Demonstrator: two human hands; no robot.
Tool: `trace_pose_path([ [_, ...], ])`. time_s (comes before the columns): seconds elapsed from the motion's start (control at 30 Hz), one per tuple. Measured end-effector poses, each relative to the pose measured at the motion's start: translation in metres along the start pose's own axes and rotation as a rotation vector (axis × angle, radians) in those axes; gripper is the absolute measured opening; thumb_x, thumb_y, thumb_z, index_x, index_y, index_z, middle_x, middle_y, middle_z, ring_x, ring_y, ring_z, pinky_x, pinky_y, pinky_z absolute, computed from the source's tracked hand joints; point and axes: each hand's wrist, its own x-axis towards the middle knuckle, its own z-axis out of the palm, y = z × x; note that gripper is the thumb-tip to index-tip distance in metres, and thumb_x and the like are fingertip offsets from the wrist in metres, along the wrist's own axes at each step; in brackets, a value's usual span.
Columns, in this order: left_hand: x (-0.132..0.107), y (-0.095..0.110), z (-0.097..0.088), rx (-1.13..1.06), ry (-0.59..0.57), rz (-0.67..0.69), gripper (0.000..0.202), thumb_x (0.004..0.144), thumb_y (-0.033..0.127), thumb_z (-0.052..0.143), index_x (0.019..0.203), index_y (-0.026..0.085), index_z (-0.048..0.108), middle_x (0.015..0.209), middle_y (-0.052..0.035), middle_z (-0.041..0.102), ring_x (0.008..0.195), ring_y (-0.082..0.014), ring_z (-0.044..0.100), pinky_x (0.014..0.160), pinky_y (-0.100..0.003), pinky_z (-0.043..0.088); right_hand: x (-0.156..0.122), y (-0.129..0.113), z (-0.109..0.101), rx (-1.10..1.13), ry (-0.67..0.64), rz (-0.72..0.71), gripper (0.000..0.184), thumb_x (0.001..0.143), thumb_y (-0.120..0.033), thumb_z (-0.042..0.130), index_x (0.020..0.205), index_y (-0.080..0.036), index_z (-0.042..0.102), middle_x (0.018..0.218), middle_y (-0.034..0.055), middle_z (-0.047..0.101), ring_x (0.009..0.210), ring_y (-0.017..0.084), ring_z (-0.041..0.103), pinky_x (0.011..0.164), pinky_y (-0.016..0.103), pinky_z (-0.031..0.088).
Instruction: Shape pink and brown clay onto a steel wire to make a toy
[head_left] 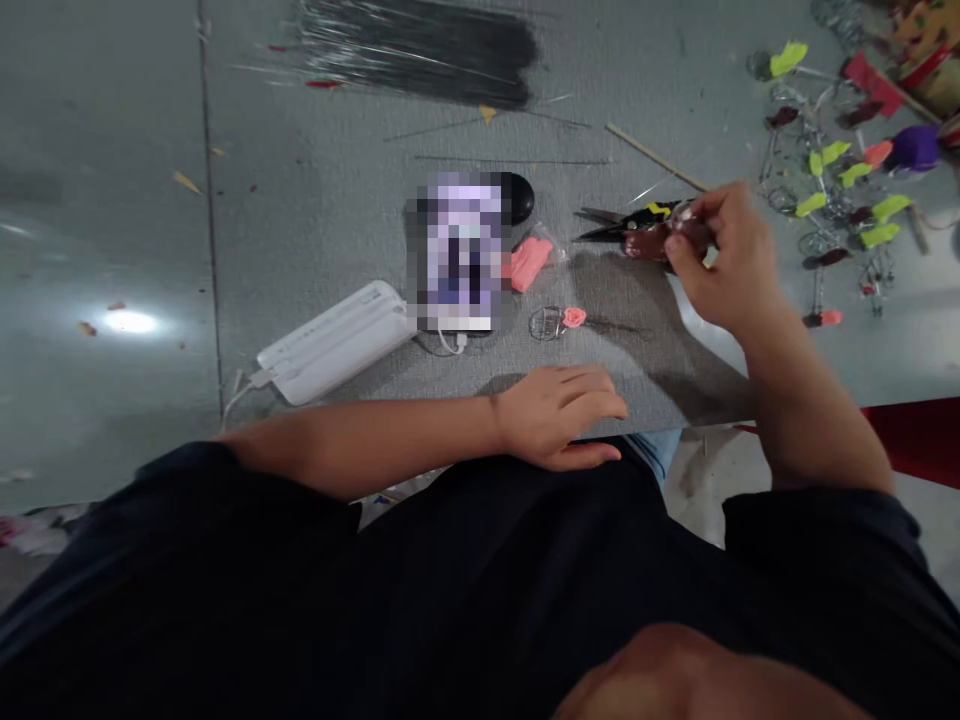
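My left hand [562,415] rests flat on the near edge of the grey table [337,200], fingers stretched out, holding nothing. My right hand [724,260] is raised over the table to the right, its fingers pinched on a dark reddish-brown lump [660,240]. Just beyond it lie black-and-yellow cutters [626,222]. A small pink flower on a wire loop [559,321] lies between the two hands. A pink lump in a clear bag [531,262] sits a little farther back.
A phone [457,250] stands propped mid-table, cabled to a white power bank [334,342]. A bundle of dark wires [427,50] lies at the far edge. Several wire pieces with yellow-green leaves [840,180] crowd the far right, beside a thin wooden stick [652,157].
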Motion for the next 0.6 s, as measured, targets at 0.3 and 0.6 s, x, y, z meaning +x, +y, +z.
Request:
trace_pose_path([
  [0.3, 0.003, 0.002, -0.006, -0.048, 0.003, -0.030, 0.026, 0.114, 0.041, 0.061, 0.127, 0.018, 0.060, 0.105, -0.0102, 0.079, 0.097, -0.0217, 0.078, 0.080, -0.033, 0.064, 0.052, 0.013, 0.039, -0.008, -0.028, -0.005, 0.048, 0.091, -0.039, 0.090, 0.118, -0.029, 0.052, 0.084, -0.0018, 0.071, 0.068, 0.015, 0.061, 0.067, 0.037, 0.047],
  [0.6, 0.005, 0.003, -0.009, 0.070, -0.187, -0.077, 0.022, 0.113, 0.038, 0.057, 0.110, 0.020, 0.069, 0.101, -0.0074, 0.077, 0.093, -0.0202, 0.073, 0.078, -0.032, 0.061, 0.045, 0.035, 0.044, -0.045, -0.146, -0.020, 0.036, 0.103, -0.062, 0.078, 0.110, -0.029, 0.067, 0.094, 0.0048, 0.073, 0.082, 0.022, 0.061, 0.082, 0.043, 0.049],
])
